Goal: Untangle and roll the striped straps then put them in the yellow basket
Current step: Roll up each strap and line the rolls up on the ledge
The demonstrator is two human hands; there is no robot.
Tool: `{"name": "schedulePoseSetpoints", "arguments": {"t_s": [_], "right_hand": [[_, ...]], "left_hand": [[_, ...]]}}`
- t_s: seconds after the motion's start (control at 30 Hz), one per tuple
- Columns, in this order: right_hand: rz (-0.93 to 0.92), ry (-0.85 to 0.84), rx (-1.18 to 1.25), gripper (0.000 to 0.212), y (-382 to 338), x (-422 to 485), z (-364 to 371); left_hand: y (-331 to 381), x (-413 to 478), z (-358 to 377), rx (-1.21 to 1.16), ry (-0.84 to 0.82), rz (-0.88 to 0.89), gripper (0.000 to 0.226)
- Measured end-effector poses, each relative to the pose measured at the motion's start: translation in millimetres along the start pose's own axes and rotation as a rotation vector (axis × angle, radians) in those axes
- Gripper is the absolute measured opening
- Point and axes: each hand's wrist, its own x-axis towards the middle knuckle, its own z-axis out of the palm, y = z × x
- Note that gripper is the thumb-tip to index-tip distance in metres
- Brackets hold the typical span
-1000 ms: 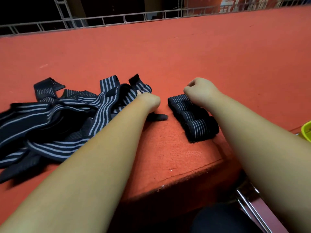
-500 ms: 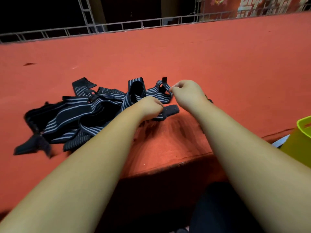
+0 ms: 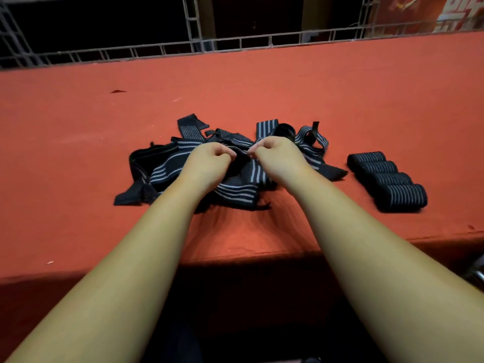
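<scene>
A tangled heap of black straps with white stripes (image 3: 235, 189) lies on the red table in front of me. My left hand (image 3: 209, 158) and my right hand (image 3: 277, 153) sit side by side over the middle of the heap. Both have their fingers curled, and each pinches a strap in the heap. To the right, apart from the heap, several rolled straps (image 3: 387, 182) lie in a row. The yellow basket is out of view.
The red cloth-covered table (image 3: 262, 82) stretches far back to a metal truss railing (image 3: 235, 45). Its front edge runs below my forearms, with dark space underneath. A bit of metal shows at the right edge (image 3: 478, 273).
My right hand left the rolled straps and came to the heap. Both hands now meet over its middle. The view swung, so the rolls show at right and the basket is gone.
</scene>
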Motion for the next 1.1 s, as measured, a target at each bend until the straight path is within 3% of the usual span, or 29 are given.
{"name": "schedulePoseSetpoints", "arguments": {"t_s": [0.13, 0.27, 0.4, 0.6, 0.7, 0.77, 0.9, 0.97, 1.1], "right_hand": [[0.013, -0.049, 0.061, 0.027, -4.6, 0.2, 37.2], [0.025, -0.063, 0.092, 0.025, -0.6, 2.7, 67.6], [0.044, -0.097, 0.019, 0.027, 12.7, 8.4, 92.2], [-0.044, -0.245, -0.293, 0.037, 23.1, 17.3, 109.2], [-0.063, -0.419, -0.428, 0.071, 14.6, 22.9, 108.1], [-0.08, -0.463, -0.552, 0.088, 12.5, 24.7, 108.8], [-0.097, -0.429, -0.549, 0.085, 13.1, 28.5, 110.5], [-0.107, -0.378, -0.557, 0.08, 15.1, 27.6, 113.9], [-0.083, -0.142, -0.47, 0.046, 27.0, 33.5, 113.2]], "left_hand": [[-32.3, 1.5, -26.9, 0.015, 0.04, -0.093, 0.029], [-67.6, 2.2, -35.4, 0.173, -0.037, -0.124, 0.027], [-93.5, 6.0, -30.7, 0.325, -0.165, -0.039, 0.049], [-117.4, -2.7, -38.1, 0.073, -0.268, -0.053, 0.078], [-121.2, -3.2, -45.2, -0.015, -0.271, -0.057, 0.083], [-117.0, -1.9, -50.1, 0.124, -0.3, -0.04, 0.091], [-109.1, -6.6, -57.2, 0.402, -0.435, -0.002, 0.11], [-108.6, -9.9, -58.7, 0.443, -0.42, 0.024, 0.097], [-112.6, -10.4, -56.1, 0.463, -0.162, 0.192, 0.029]]}}
